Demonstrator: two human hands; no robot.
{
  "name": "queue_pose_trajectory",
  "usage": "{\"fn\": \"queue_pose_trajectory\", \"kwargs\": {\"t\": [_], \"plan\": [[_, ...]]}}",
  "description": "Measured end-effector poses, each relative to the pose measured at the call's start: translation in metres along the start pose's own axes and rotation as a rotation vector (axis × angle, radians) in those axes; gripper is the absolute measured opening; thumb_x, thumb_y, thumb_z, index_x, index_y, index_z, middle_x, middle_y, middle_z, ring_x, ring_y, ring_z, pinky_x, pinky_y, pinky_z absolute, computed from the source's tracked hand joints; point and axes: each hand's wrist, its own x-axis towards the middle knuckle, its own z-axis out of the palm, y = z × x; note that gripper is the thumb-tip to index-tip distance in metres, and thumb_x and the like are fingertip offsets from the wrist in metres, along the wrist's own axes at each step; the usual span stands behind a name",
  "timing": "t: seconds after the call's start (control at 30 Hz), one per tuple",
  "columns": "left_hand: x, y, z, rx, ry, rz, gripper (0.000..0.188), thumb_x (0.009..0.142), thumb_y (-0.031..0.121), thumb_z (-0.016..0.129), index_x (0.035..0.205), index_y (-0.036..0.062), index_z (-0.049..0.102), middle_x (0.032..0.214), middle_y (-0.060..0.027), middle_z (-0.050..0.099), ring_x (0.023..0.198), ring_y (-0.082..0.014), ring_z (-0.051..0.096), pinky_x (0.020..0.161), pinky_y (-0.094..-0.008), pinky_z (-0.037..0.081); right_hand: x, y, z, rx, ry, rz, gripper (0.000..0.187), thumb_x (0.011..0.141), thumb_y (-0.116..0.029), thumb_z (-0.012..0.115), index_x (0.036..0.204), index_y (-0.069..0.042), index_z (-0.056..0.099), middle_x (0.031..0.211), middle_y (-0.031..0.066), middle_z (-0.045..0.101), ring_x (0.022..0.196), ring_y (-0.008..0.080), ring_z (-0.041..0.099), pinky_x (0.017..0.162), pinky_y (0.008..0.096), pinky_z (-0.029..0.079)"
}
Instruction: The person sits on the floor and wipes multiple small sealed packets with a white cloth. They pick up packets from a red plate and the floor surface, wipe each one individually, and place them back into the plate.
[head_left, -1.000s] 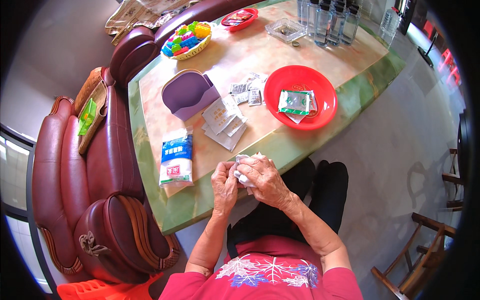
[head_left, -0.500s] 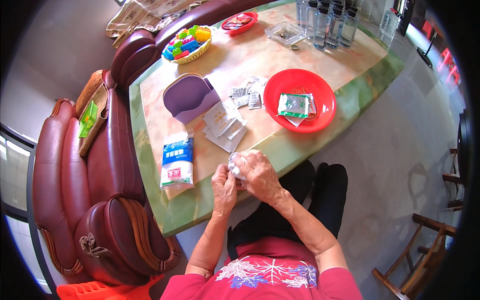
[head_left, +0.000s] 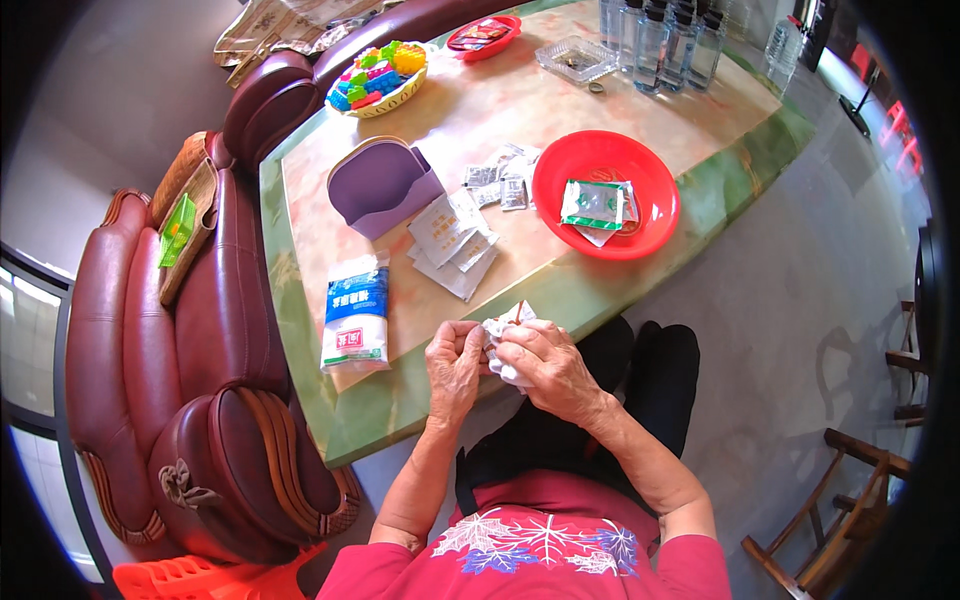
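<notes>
Both hands meet over the near edge of the table, at about 6 o'clock from the red plate. Left hand and right hand are together, each pinched onto the same small white sachet; it sits between them, crumpled, partly hidden by the fingers.

Risk, as judged: the sachet is held beyond the table edge, over the lap. If it tears suddenly, the contents could spill onto the dark trousers or the floor rather than the table. An uneven pull could also rip it crookedly or let it slip from the fingertips. Cause: opposed pinch grips on thin, wrinkled film.

Pose: both forearms enter from the lower edge and converge. Left hand is curled into a loose fist, knuckles up. Right hand lies flatter, wrist bent, fingers wrapped over the sachet's right side.

Nearby: flat packets at 12 o'clock from the hands, blue-white bag at 9 o'clock, purple holder beyond.
</notes>
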Motion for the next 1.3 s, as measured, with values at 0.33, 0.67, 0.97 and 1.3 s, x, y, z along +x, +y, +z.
{"fn": "queue_pose_trajectory", "kwargs": {"t": [0.33, 0.67, 0.97, 1.3], "plan": [[0.0, 0.002, 0.001, 0.015, -0.013, -0.04, 0.016, 0.1, 0.018, 0.058, 0.103, 0.0023, 0.056, 0.081, -0.0054, 0.065, 0.065, -0.0093, 0.064, 0.054, -0.0219, 0.055, 0.031, 0.027, 0.02, -0.256, 0.009, 0.193, 0.046, 0.074, -0.009, 0.072, 0.119, -0.009, 0.062, 0.125, 0.0063, 0.061, 0.111, 0.0292, 0.055, 0.092, 0.0412, 0.044], [0.013, 0.021, -0.007, 0.2, -0.178, -0.012, 0.015, 0.099, 0.016, 0.058, 0.105, 0.0022, 0.061, 0.088, -0.0046, 0.066, 0.066, -0.0091, 0.06, 0.051, -0.0236, 0.051, 0.012, 0.054, -0.017, -0.34, 0.037, 0.162, 0.059, 0.071, -0.014, 0.072, 0.127, -0.003, 0.056, 0.106, 0.0156, 0.057, 0.098, 0.0317, 0.053, 0.09, 0.0423, 0.045], [0.006, 0.032, 0.033, 0.91, 0.09, 0.848, 0.036, 0.08, 0.009, 0.072, 0.114, 0.008, 0.061, 0.11, -0.0156, 0.058, 0.103, -0.0353, 0.052, 0.091, -0.0436, 0.044, -0.005, 0.048, -0.029, -0.144, 0.113, 0.178, 0.06, 0.069, 0.005, 0.066, 0.127, -0.003, 0.053, 0.109, 0.0164, 0.056, 0.1, 0.037, 0.053, 0.09, 0.0454, 0.045], [-0.036, -0.034, 0.03, 0.962, -0.018, 0.901, 0.035, 0.077, 0.01, 0.075, 0.11, 0.0048, 0.066, 0.121, -0.0163, 0.061, 0.119, -0.0359, 0.055, 0.1, -0.0472, 0.043, 0.012, 0.035, -0.011, 0.241, -0.069, 0.063, 0.035, 0.077, -0.009, 0.067, 0.112, -0.004, 0.065, 0.112, 0.013, 0.064, 0.107, 0.0338, 0.057, 0.097, 0.0429, 0.043]]}}
